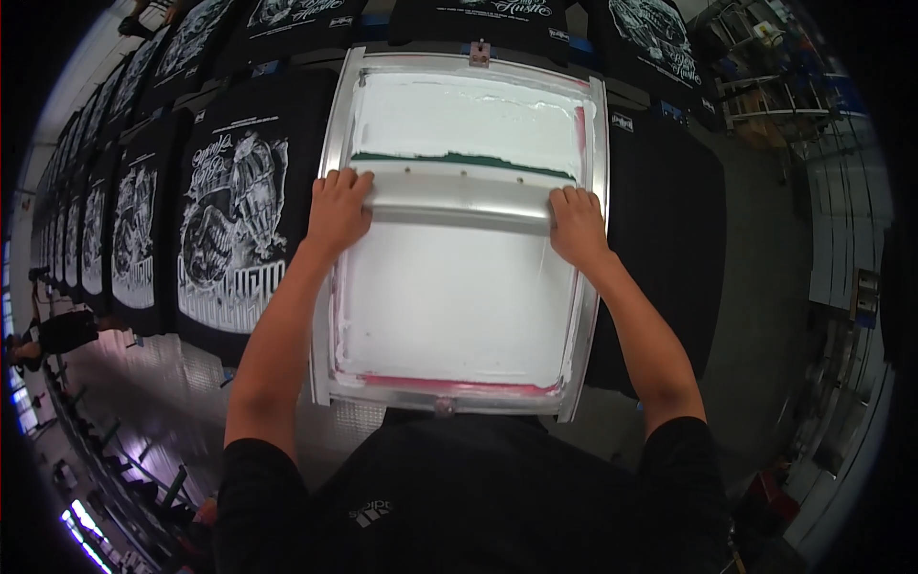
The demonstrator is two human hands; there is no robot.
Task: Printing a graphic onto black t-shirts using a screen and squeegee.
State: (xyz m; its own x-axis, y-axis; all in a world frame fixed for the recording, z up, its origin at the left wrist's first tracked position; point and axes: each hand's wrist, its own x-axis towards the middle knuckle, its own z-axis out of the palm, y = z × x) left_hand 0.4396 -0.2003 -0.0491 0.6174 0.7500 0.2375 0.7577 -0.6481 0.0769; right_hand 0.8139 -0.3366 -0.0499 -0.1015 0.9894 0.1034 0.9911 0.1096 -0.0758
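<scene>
Two hands are working one squeegee, a long metal-backed bar lying across the printing screen from 9 to 3 o'clock. Left hand is clamping the bar's left end, fingers curled over the top edge, palm pressing down. Right hand is gripping the right end the same way, fingers closed over the bar. Both forearms are coming in from 6 o'clock, spread wide, black short sleeves showing. Screen is sitting centre-frame in an aluminium frame, mesh coated in white ink, heaviest above the bar toward 12 o'clock. A thin dark green strip of bare mesh is showing just above the squeegee. Pink tape is running along the frame's inner edge at 6 o'clock and up the right side near 2 o'clock. A small clamp is sitting on the frame's top rail at 12 o'clock. A black shirt is lying under the screen, sticking out at 3 o'clock, unprinted where visible. At 9 o'clock a black shirt with a white print is lying flat just beside the frame, and a row of printed shirts is curving away toward 10 o'clock along the long surface. More printed shirts are lining the far row at 12 o'clock. Metal racks are standing at 2 o'clock, well apart.
</scene>
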